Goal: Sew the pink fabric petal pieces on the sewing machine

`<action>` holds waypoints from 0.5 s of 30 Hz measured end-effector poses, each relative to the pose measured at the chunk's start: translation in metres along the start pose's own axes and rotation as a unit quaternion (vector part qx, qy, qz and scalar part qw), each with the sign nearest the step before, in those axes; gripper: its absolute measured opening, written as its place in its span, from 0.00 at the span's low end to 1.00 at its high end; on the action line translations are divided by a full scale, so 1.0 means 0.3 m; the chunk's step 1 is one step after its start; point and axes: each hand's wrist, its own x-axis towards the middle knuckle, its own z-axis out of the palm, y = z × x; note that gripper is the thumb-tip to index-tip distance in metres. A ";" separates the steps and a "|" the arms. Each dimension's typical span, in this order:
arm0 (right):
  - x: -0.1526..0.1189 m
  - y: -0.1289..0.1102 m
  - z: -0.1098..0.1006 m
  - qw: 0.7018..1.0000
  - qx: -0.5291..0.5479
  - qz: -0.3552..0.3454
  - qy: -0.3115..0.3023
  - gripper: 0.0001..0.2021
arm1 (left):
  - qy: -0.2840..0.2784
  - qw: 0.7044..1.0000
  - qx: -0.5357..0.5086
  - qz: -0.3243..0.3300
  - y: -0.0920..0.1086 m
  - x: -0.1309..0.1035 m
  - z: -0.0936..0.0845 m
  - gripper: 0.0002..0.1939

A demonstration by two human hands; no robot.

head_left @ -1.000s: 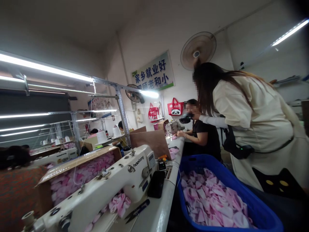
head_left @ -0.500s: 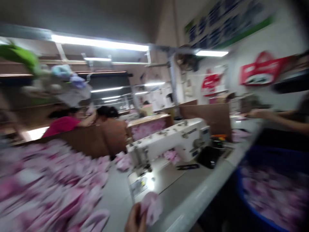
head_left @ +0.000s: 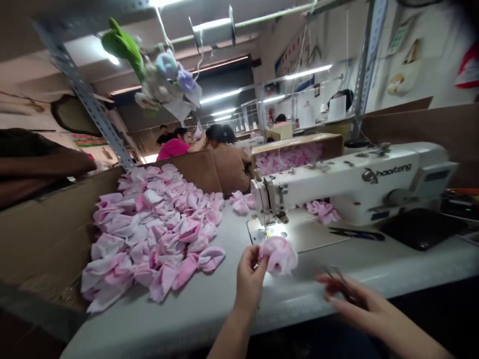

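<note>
Left hand (head_left: 249,279): pale-pink ruffled cloth piece (head_left: 279,255) pinched by its edge, most of it left uncovered, held just in front of the lit needle area of the white metal sewing machine (head_left: 329,174). Right hand (head_left: 359,304), blurred: thin dark tool gripped, type unclear. Loose pink cloth pile (head_left: 160,224) kept on the pale counter (head_left: 149,326), left side, probably for reach; likely contained by brown cardboard panels (head_left: 48,219). Open cardboard box (head_left: 299,141) behind machine: filled with similar pieces.
</note>
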 end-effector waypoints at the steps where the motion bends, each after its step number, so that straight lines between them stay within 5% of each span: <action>1: 0.023 0.002 0.007 1.000 0.020 0.014 0.005 0.17 | -0.006 1.000 -0.013 -0.002 0.022 -0.006 0.004 0.13; 5: 0.134 -0.024 0.063 0.988 0.150 0.027 0.023 0.23 | -0.019 0.999 -0.031 -0.011 0.075 -0.053 0.029 0.12; 8: 0.172 -0.049 0.094 0.977 0.208 0.034 0.026 0.18 | -0.017 0.998 -0.052 -0.024 0.079 -0.078 0.043 0.10; 15: 0.170 -0.026 0.077 0.939 0.327 0.101 -0.021 0.15 | 0.031 0.960 -0.221 -0.167 0.064 -0.087 0.038 0.17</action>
